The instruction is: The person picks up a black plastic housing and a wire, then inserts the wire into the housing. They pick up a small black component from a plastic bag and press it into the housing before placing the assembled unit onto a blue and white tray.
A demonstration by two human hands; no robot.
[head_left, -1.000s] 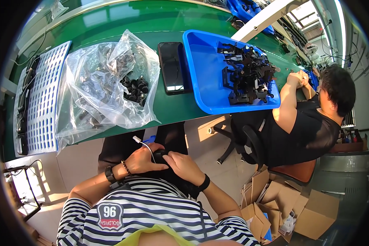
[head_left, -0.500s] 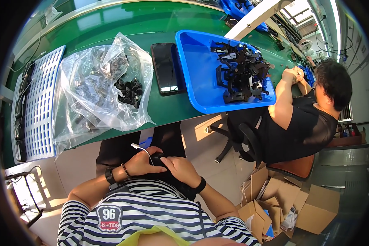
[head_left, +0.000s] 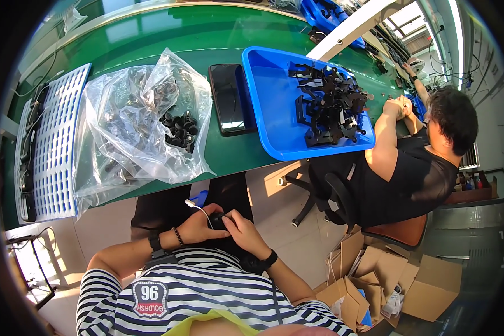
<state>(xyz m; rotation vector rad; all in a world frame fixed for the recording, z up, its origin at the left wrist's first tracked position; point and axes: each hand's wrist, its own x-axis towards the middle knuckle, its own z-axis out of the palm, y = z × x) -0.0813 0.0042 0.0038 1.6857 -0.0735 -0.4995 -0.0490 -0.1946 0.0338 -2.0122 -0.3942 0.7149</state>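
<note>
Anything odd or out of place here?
Nothing clearly spilled or damaged. Untidy: cardboard boxes jumbled, flaps open, on the floor at right. The clear bag is crumpled, its near-left corner apparently overhanging the table edge. The held black part is too covered to judge.

Green tabletop (head_left: 224, 33): smooth, glossy, mirror-like reflections. Clear crumpled plastic bag (head_left: 117, 129): thin film, wrinkled, shiny. Blue rectangular tray (head_left: 274, 112): smooth plastic, low sheen. Black angular pieces (head_left: 330, 109): mostly matt, some glints. Black flat rectangular slab (head_left: 229, 101): glassy gloss. Small black handheld piece (head_left: 217, 220): dark, finish unclear. Brown opened boxes (head_left: 435, 287): matt cardboard. Striped shirt (head_left: 207, 291): soft matt cloth.
</note>
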